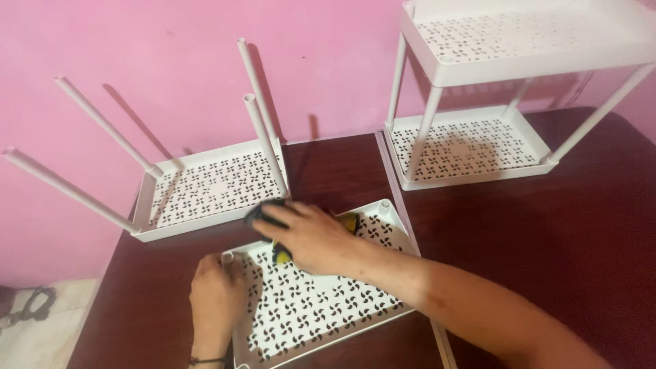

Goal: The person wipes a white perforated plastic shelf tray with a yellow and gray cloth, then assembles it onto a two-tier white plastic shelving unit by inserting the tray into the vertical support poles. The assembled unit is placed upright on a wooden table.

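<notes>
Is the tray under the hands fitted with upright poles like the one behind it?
No: the tray under the right hand and left hand lies flat without poles, unlike the rear tray.

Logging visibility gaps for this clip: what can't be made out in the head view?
- Dark and yellow object under the right hand: mostly covered, kind unclear.
- Left hand at the tray's corner: fingertips curl out of sight.
- Two-tier rack: top tier cut off by the upper edge.
- Dark thing on the floor: cut by the left edge, too small to identify.
</notes>
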